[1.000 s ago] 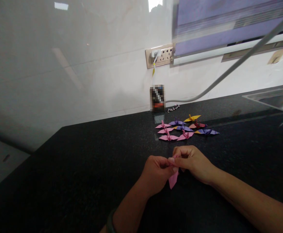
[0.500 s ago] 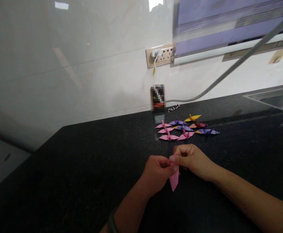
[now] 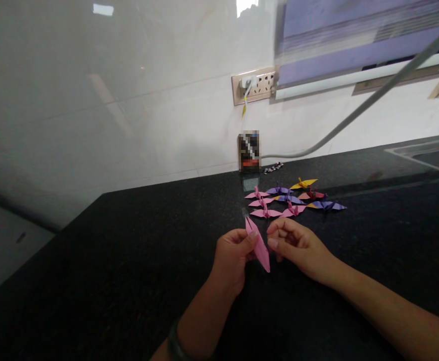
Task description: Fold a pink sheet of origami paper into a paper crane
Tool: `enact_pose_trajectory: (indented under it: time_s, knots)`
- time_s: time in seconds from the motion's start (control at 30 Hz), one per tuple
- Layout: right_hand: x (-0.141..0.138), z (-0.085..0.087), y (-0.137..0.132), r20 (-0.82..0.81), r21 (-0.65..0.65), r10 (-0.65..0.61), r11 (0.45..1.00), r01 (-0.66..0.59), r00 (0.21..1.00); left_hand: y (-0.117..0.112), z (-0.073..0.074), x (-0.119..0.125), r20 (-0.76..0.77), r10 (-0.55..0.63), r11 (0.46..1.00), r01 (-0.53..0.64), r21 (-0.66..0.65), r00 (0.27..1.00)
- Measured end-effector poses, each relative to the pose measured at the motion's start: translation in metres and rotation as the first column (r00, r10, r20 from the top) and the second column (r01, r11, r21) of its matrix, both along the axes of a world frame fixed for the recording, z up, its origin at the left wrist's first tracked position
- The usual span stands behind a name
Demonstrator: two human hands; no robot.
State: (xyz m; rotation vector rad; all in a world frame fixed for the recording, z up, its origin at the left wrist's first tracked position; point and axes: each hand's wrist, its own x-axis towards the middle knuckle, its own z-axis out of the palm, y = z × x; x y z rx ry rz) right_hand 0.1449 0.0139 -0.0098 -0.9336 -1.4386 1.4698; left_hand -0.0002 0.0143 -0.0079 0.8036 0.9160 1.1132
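Note:
A folded pink paper piece (image 3: 259, 245), long and pointed at both ends, is held above the black counter (image 3: 129, 260). My left hand (image 3: 232, 258) pinches it at its middle with thumb and fingers. My right hand (image 3: 298, 245) sits just to its right, fingers curled, fingertips close to the paper's edge; whether they touch it is unclear. Behind the hands lies a group of several finished paper cranes (image 3: 290, 200) in pink, purple and yellow.
A white tiled wall runs behind the counter with a socket strip (image 3: 255, 86) and a plugged-in charger. A small dark box (image 3: 248, 151) and a beaded item (image 3: 274, 168) rest by the wall. A sink edge (image 3: 426, 153) shows at right.
The pink paper, which hung point-down below both hands, has been turned up and now points up-left. My right hand has eased off it; the view shifted slightly.

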Motion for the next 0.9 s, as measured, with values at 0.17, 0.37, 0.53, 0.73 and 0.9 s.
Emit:
enact_pose_trajectory:
  time_s: [0.17, 0.37, 0.53, 0.73, 0.9]
  knots:
    - [-0.003, 0.001, -0.003, -0.062, -0.054, 0.041, 0.998, -0.045, 0.997, -0.003, 0.0, 0.003, 0.006, -0.006, 0.997, 0.006, 0.08, 1.0]
    - [0.002, 0.002, 0.001, -0.006, -0.011, -0.006, 1.0, 0.006, 1.0, -0.002, 0.005, 0.001, -0.078, -0.129, 0.979, 0.14, 0.15, 0.989]
    - [0.004, 0.003, 0.002, 0.0, -0.003, 0.009, 1.0, -0.009, 1.0, -0.001, 0.005, 0.002, -0.096, -0.093, 0.988, 0.104, 0.118, 0.991]
    - [0.006, 0.005, 0.003, 0.027, 0.022, 0.039, 0.999, -0.039, 0.999, -0.003, 0.007, 0.001, -0.084, -0.086, 0.988, 0.096, 0.123, 0.993]
    - [0.01, 0.003, 0.005, 0.095, 0.082, 0.059, 0.994, -0.067, 0.994, -0.002, 0.005, 0.0, -0.043, -0.106, 0.983, 0.111, 0.149, 0.993]
